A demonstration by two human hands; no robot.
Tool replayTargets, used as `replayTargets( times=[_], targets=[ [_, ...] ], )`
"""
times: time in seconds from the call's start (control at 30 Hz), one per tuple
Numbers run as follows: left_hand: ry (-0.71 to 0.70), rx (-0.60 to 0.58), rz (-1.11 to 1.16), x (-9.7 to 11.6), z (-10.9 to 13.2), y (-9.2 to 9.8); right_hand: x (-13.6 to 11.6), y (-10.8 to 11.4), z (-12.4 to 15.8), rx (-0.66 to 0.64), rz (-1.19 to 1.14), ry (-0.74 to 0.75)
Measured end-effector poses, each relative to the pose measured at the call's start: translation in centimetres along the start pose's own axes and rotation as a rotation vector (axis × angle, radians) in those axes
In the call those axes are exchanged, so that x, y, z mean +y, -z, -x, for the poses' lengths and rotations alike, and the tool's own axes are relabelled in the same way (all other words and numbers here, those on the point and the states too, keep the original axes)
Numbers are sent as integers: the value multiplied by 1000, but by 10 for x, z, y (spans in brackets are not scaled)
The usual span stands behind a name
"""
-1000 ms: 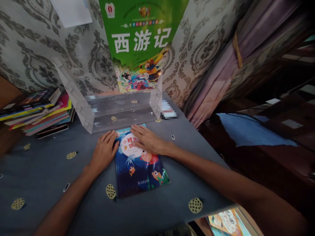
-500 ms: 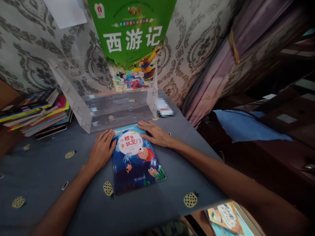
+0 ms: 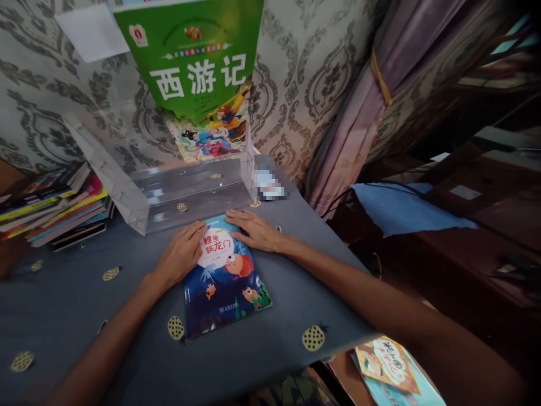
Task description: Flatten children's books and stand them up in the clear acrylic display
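Observation:
A blue picture book [image 3: 228, 287] with orange fish on its cover lies closed on the grey tablecloth [image 3: 139, 349]. Across its upper left edge rests my left hand [image 3: 182, 251], palm down, fingers stretched out and covering part of the white title circle. My right hand [image 3: 252, 230] lies flat at the top right corner, its fingertips on the cover. Just beyond the book stands a clear acrylic stand [image 3: 190, 194]. Upright behind that is a green book [image 3: 203, 84] with large white characters.
A stack of books [image 3: 54, 208] sits at the left by the wall. Beside the stand lies a small pixelated item [image 3: 270, 186]. A purple curtain [image 3: 350, 124] hangs at the right. Below the table's front edge are more books [image 3: 391, 369], and blue cloth [image 3: 401, 211] lies right.
My left hand has slid farther onto the cover, now hiding part of the title. My right hand stays at the top right corner. The view has shifted slightly, moving the scene left.

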State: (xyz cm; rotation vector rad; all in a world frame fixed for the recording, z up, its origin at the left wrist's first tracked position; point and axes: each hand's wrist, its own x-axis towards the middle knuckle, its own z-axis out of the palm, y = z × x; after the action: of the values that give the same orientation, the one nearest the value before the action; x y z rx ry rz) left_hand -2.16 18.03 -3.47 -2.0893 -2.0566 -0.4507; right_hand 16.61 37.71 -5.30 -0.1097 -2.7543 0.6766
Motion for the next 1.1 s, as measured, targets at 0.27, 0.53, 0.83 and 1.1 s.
replayTargets(
  times=[0.27,0.53,0.83,1.1],
  targets=[
    [-50,-57,-22,22,-43,-11,5,-4,2,47,-48,8],
    [-17,-37,11,24,-52,-19,11,-4,-2,153,-98,-16],
    [-66,-67,9,27,-52,-18,8,8,-2,110,-114,-81],
    [-171,-117,57,32,-48,-16,9,3,-1,120,-65,-64]
  ],
)
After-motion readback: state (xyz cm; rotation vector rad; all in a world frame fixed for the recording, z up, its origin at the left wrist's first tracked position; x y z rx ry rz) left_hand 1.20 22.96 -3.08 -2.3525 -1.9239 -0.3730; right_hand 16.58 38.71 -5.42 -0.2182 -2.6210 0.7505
